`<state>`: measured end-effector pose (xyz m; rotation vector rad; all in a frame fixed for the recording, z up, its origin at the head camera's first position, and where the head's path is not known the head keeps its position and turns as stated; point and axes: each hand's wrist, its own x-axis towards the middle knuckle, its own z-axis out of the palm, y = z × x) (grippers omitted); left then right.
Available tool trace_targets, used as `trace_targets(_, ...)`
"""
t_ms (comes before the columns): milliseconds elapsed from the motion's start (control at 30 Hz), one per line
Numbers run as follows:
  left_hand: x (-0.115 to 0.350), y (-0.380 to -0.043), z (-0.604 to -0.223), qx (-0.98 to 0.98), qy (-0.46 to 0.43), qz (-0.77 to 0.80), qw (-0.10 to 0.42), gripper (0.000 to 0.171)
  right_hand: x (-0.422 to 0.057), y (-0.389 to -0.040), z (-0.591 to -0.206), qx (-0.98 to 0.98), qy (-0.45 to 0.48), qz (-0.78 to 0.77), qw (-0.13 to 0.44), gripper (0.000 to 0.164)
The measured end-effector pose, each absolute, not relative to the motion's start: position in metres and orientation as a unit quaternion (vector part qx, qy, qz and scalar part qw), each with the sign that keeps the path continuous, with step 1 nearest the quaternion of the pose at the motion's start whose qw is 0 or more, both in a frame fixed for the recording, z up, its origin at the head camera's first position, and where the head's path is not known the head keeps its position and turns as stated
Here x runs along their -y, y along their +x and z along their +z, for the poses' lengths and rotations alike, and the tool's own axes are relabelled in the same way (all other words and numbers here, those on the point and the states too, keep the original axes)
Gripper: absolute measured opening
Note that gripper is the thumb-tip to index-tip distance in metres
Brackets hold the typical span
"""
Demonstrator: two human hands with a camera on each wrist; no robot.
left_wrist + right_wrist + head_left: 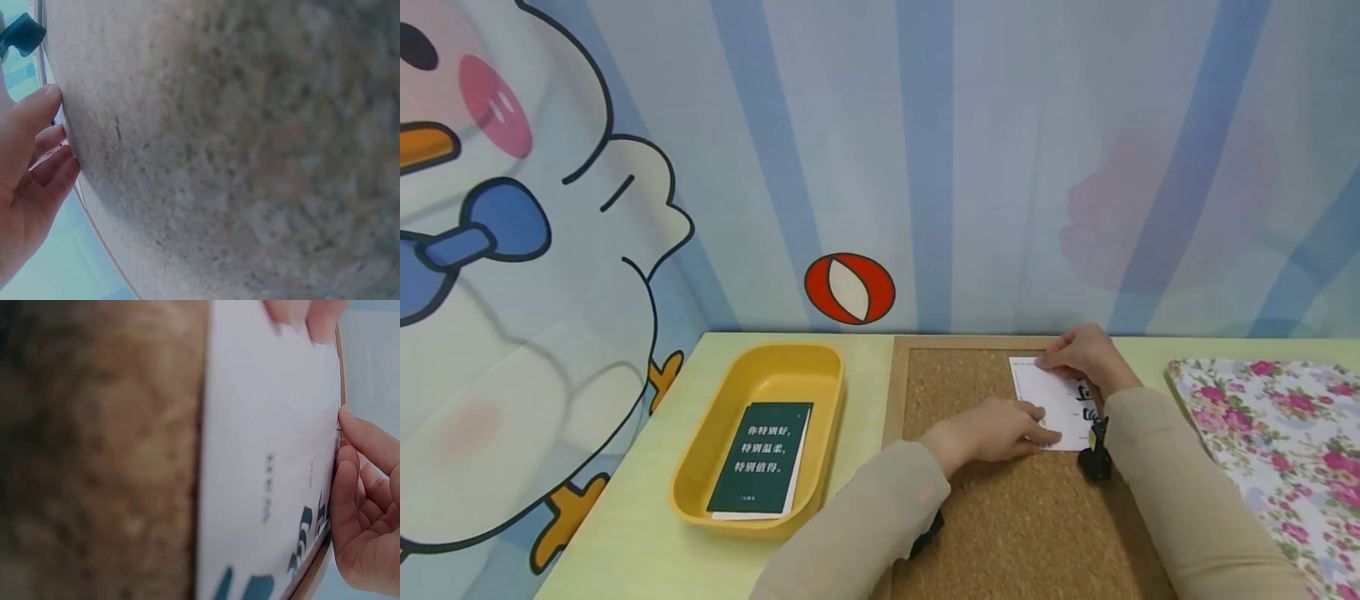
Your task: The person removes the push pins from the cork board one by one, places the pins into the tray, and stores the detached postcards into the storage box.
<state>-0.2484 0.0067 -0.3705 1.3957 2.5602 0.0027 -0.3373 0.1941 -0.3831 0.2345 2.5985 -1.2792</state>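
Observation:
A white card [1033, 392] with large dark characters lies on the cork board [1015, 517], near its far edge. My left hand [992, 429] rests its outstretched fingers on the card's near left part, and its fingertips [319, 319] press the card's face in the right wrist view. At the far edge of the card, my right hand [1086, 354] pinches with thumb and finger. A thin dark sliver like a pin [339, 429] shows between these fingertips, mostly hidden by them.
A yellow tray [831, 400] holding dark green cards [760, 487] with white lettering stands left of the board. On the right lies a flower-patterned board [1285, 442]. A cartoon-printed backdrop [1000, 167] rises behind the pale table [625, 533].

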Motion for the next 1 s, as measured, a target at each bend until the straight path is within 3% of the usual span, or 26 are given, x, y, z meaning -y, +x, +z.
trace_targets(233, -0.0056, -0.2481, -0.3712, -0.871, 0.478, 0.012, 0.114, 0.037, -0.1937, -0.3369, -0.3809, -0.902, 0.035, -0.414, 0.118, 0.016)
trace_targets(667, -0.0053, -0.2477, -0.3719, -0.873, 0.473, 0.018, 0.122, 0.038, -0.1955, -0.3317, -0.3818, -0.923, -0.14, -0.345, 0.092, 0.014)
trace_targets(1000, -0.0052, -0.2471, -0.3696, -0.873, 0.474, 0.017, 0.116, 0.037, -0.1968, -0.3321, -0.3805, -0.922, -0.186, -0.327, 0.096, 0.009)
